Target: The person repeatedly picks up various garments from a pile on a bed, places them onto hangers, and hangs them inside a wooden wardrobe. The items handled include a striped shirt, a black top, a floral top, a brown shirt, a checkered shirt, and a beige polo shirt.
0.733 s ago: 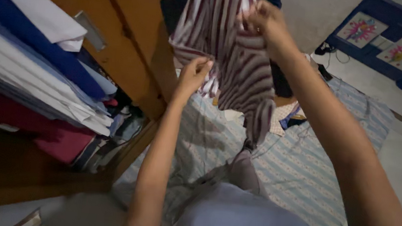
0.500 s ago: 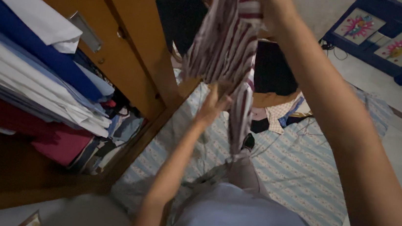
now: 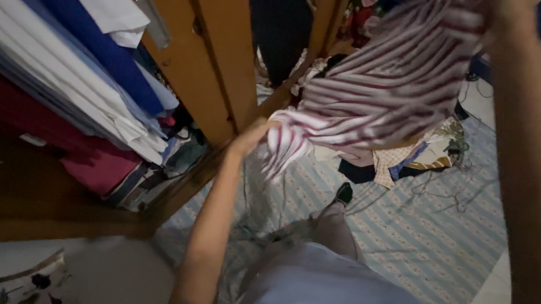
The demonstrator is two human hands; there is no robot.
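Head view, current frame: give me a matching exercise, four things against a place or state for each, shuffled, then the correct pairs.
Things:
1. striped garment
2. folded fabrics
3. patterned sheet
4. loose clothes pile

Places or states:
A. spread flat over the floor
B. stretched in the air between left hand and right hand
C. stacked on the wooden shelf
D. heaped on the sheet, beyond the garment

Pairs: 1-B, 2-C, 3-A, 4-D
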